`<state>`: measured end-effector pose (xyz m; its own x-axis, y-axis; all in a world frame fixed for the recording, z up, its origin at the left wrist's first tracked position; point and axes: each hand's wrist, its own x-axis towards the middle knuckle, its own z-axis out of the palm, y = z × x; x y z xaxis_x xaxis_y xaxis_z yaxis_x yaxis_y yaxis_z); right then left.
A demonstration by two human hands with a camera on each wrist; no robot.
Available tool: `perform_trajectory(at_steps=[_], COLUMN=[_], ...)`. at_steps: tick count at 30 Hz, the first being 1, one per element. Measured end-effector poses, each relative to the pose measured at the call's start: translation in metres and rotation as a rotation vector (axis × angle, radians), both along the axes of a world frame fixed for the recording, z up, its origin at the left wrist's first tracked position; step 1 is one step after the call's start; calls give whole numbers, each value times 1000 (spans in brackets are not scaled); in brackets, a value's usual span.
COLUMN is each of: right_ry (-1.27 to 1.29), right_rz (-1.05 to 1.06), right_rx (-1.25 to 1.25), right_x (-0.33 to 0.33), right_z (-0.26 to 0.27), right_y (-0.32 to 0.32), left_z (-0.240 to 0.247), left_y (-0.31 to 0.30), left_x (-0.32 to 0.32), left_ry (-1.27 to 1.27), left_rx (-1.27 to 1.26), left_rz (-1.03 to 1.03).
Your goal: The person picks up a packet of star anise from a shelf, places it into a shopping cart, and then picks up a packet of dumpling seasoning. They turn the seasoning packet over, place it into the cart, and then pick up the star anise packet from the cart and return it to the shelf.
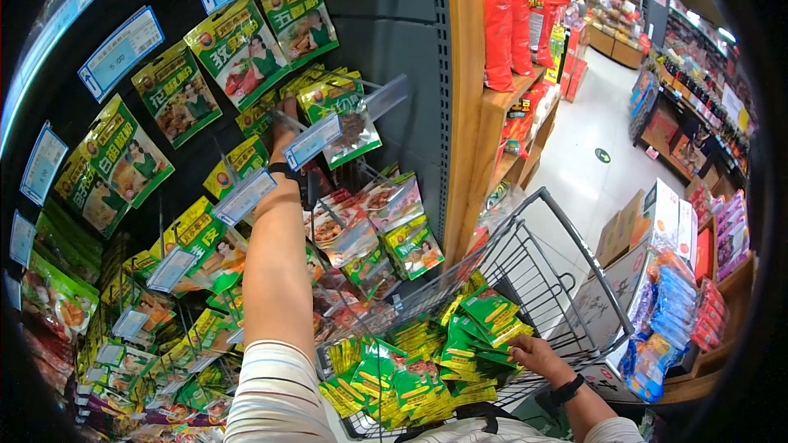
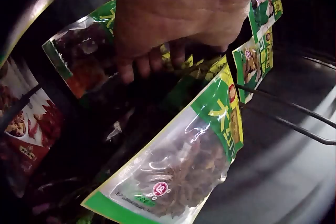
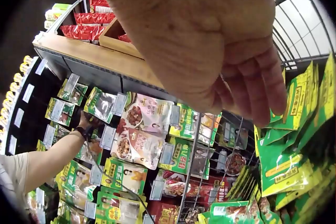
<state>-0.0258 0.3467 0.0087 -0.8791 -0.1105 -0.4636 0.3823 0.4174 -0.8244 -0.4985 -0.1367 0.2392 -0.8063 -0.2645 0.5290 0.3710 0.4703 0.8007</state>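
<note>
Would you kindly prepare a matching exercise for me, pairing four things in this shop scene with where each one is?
Things
1. Left hand
2. Right hand
3. Upright red bags
4. Round green arrow marker

Places
A. On the wooden shelf
B. By the green-and-yellow packets in the shopping cart
C. On the pale floor
D. Among the hanging spice packets

Right pairs: 1-D, 2-B, 3-A, 4-C

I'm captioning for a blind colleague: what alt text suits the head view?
A person's left hand reaches among packets hanging on a shop rack, while the right hand is beside a heap of green packets in a cart. Price tags front the rack; an aisle lies at right.
</note>
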Motion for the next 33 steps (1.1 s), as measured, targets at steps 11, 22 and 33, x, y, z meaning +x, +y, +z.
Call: perform_trajectory(at_steps=[11,22,33], right_ry=[5,-74,-79], right_rz=[66,28,63], right_rx=[77,44,134], right_x=[0,8,9], right_z=[-18,-17,1], right_y=[-2,-1,-4], left_z=[31,24,0], left_y=[38,25,9], left_x=[42,1,-38], left_ry=[-144,-134,21], left_rx=[101,13,26], left_rz=[-83,-60,146])
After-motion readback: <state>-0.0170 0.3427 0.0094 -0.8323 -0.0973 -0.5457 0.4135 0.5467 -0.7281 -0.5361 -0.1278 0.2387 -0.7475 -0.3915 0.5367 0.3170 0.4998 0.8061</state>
